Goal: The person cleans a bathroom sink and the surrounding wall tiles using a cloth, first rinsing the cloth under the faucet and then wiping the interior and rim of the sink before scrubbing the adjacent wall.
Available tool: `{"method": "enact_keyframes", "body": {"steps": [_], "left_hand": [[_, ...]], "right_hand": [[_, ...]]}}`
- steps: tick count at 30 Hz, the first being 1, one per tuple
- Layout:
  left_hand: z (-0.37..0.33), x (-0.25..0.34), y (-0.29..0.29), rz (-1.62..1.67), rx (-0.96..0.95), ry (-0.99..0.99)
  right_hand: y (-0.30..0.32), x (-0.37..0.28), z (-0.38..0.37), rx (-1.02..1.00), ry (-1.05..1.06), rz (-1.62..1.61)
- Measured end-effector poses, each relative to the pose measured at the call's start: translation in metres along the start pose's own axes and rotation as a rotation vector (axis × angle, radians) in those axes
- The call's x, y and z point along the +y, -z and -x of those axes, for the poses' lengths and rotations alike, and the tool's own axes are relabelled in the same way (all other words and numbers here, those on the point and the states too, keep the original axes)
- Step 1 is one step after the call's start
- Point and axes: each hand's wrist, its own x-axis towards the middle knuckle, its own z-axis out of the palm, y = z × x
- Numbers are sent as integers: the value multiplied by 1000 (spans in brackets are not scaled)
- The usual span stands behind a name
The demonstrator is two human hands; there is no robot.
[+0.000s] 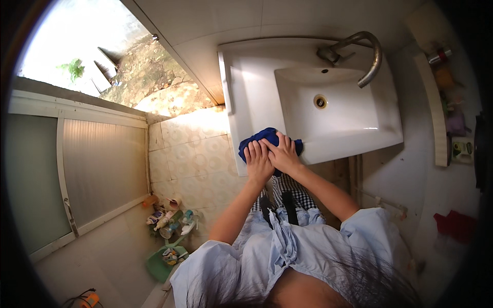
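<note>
Head | blue cloth point(263, 137) under both hands point(272, 156) | sink point(257, 82) edge

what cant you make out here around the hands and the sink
Head view only:
- Blue cloth: mostly covered by the left hand and right hand.
- Sink front edge: hidden beneath cloth and hands.
- Bottles on the floor: too small to identify.
- Shelf items: blurred at the rim.

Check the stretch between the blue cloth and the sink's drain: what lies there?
Nothing: bare white basin of the sink separates the blue cloth from the drain, per the head view.
</note>
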Motion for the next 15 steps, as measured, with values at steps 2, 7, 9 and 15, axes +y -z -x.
{"method": "enact_keyframes", "body": {"steps": [2, 7, 9, 15], "left_hand": [[-14, 0, -6, -81, 10, 74], [-62, -8, -17, -169, 40, 71], [-85, -12, -20, -156, 66, 80], [-190, -50, -36, -174, 136, 49]], "right_hand": [[-2, 9, -15, 11, 23, -41], [0, 27, -66, 194, 175, -19], [4, 35, -89, 170, 183, -19], [16, 45, -196, 274, 132, -49]]}}
